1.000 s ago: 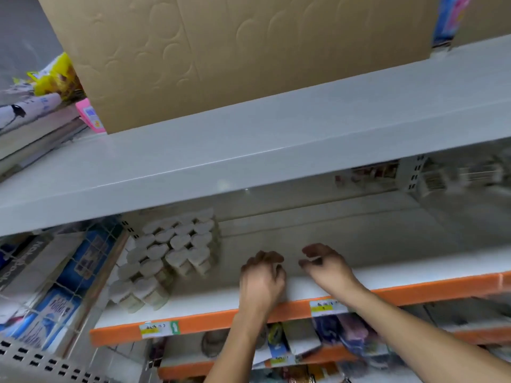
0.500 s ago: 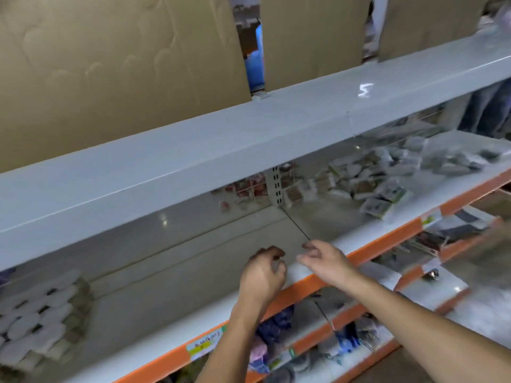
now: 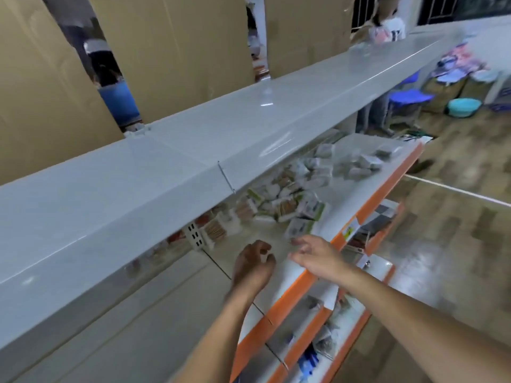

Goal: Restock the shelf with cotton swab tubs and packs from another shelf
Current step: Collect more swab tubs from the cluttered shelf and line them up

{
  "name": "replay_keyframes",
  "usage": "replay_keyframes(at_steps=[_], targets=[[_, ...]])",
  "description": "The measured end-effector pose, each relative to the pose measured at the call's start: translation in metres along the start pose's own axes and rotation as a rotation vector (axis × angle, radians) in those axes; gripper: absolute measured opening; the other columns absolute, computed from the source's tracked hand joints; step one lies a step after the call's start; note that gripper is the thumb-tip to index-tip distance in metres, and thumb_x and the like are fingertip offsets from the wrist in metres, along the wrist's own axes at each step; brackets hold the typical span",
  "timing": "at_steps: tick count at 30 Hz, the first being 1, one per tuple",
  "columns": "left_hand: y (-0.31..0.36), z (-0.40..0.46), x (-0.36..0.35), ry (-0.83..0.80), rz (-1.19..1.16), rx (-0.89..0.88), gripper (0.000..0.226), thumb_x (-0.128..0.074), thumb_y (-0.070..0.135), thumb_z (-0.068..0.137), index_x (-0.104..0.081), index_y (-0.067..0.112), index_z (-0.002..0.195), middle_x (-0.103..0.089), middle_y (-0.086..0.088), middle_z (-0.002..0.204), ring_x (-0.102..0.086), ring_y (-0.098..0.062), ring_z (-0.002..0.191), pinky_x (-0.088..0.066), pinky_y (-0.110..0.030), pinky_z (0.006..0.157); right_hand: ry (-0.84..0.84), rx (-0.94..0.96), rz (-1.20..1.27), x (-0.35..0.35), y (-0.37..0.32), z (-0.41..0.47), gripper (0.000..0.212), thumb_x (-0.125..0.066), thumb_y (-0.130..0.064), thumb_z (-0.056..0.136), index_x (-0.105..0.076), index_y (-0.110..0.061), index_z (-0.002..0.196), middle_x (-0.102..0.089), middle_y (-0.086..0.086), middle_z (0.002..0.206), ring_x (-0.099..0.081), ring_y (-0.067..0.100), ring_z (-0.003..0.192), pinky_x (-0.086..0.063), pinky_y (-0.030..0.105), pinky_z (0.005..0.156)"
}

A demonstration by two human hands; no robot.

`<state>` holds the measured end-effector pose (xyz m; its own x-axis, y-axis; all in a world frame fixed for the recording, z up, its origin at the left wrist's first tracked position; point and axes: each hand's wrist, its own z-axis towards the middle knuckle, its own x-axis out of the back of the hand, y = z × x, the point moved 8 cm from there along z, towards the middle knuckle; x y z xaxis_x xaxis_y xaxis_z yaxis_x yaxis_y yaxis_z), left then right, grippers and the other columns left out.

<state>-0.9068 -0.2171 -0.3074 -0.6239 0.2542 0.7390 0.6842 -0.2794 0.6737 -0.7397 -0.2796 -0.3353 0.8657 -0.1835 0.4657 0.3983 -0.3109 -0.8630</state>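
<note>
two hands empty | left hand (image 3: 253, 265) loosely curled, right hand (image 3: 313, 254) spread | packs (image 3: 298, 201) heaped just beyond right fingertips | likely light, crinkly, slippery film; pinch flat faces across short sides

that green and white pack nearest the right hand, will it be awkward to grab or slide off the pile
The green and white pack looks flat and small, so probably light and easy for the right hand to pinch. Its glossy wrap may be a bit slippery. It lies tilted at the loose pile's edge on the shelf, so a push would likely slide it.
</note>
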Motion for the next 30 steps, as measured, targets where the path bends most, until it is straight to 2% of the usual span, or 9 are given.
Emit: replay_keyframes(at_steps=[3,5,8,12,14,16,20,25,30], targets=[[0.013,0.024,-0.018,-0.051,0.014,-0.014,0.026,-0.059,0.028,0.089,-0.063,0.028,0.114,-0.065,0.008,0.115,-0.062,-0.011,0.103,-0.052,-0.03,0.092,0.05,-0.021,0.013,0.025,0.008,0.022,0.047,-0.068,-0.05,0.07,-0.06,-0.043,0.116,-0.064,-0.021,0.087,-0.066,0.009,0.093,-0.052,0.031,0.089],[0.018,0.039,-0.028,-0.062,0.025,-0.017,0.026,-0.059,0.028,0.088,-0.063,0.029,0.114,-0.064,0.009,0.114,-0.061,-0.009,0.102,-0.053,-0.03,0.089,0.054,-0.017,0.014,0.037,0.007,0.035,0.037,-0.07,-0.051,0.073,-0.054,-0.047,0.106,-0.063,-0.021,0.087,-0.064,0.006,0.088,-0.051,0.026,0.081],[0.025,0.059,-0.039,-0.057,0.032,-0.015,0.025,-0.06,0.025,0.089,-0.064,0.027,0.114,-0.065,0.007,0.113,-0.063,-0.011,0.099,-0.053,-0.028,0.088,0.05,0.038,-0.008,0.053,0.001,0.056,0.049,-0.064,-0.062,0.059,-0.061,-0.042,0.103,-0.065,-0.022,0.086,-0.063,0.0,0.082,-0.046,0.019,0.068],[0.027,0.081,-0.05,0.011,-0.027,0.055,0.025,-0.06,0.024,0.09,-0.065,0.024,0.114,-0.066,0.005,0.112,-0.064,-0.011,0.099,-0.052,-0.026,0.084,0.041,0.131,-0.09,0.075,-0.008,0.092,0.028,-0.068,-0.035,0.082,-0.065,-0.03,0.109,-0.065,-0.012,0.091,-0.064,0.014,0.092,-0.053,0.031,0.084],[0.028,0.089,-0.055,0.079,-0.089,0.116,0.025,-0.061,0.022,0.089,-0.067,0.022,0.114,-0.068,0.004,0.111,-0.065,-0.014,0.097,-0.053,-0.027,0.078,0.046,0.209,-0.142,0.087,-0.017,0.108,0.021,-0.07,-0.027,0.086,-0.065,-0.026,0.106,-0.062,-0.014,0.084,-0.062,0.013,0.089,-0.05,0.025,0.082],[0.034,0.097,-0.063,0.144,-0.14,0.181,0.026,-0.062,0.019,0.087,-0.068,0.02,0.113,-0.069,0.001,0.11,-0.067,-0.018,0.098,-0.055,-0.032,0.081,0.039,0.29,-0.178,0.099,-0.024,0.12,0.016,-0.07,-0.025,0.086,-0.068,-0.022,0.102,-0.067,-0.008,0.089,-0.064,0.013,0.089,-0.048,0.021,0.08],[0.056,0.109,-0.083,0.226,-0.213,0.243,0.023,-0.063,0.01,0.086,-0.068,0.013,0.109,-0.069,-0.009,0.108,-0.066,-0.028,0.101,-0.054,-0.044,0.088,-0.024,0.388,-0.273,0.127,-0.033,0.14,0.023,-0.066,-0.022,0.089,-0.069,-0.013,0.11,-0.071,0.008,0.108,-0.066,0.025,0.101,-0.052,0.035,0.089],[0.073,0.103,-0.083,0.414,-0.133,0.355,0.018,-0.062,0.019,0.087,-0.069,0.02,0.104,-0.071,-0.002,0.106,-0.065,-0.02,0.099,-0.048,-0.029,0.082,-0.163,0.544,-0.476,0.142,-0.046,0.156,0.034,-0.06,-0.026,0.094,-0.061,-0.018,0.127,-0.061,0.007,0.13,-0.056,0.024,0.121,-0.045,0.035,0.101],[0.06,0.078,-0.075,0.531,-0.206,0.466,0.02,-0.062,0.025,0.091,-0.068,0.018,0.108,-0.07,-0.001,0.109,-0.066,-0.017,0.098,-0.054,-0.036,0.086,-0.231,0.674,-0.467,0.134,-0.067,0.171,0.036,-0.059,-0.017,0.094,-0.061,-0.015,0.13,-0.061,0.008,0.13,-0.056,0.025,0.121,-0.044,0.032,0.098]])
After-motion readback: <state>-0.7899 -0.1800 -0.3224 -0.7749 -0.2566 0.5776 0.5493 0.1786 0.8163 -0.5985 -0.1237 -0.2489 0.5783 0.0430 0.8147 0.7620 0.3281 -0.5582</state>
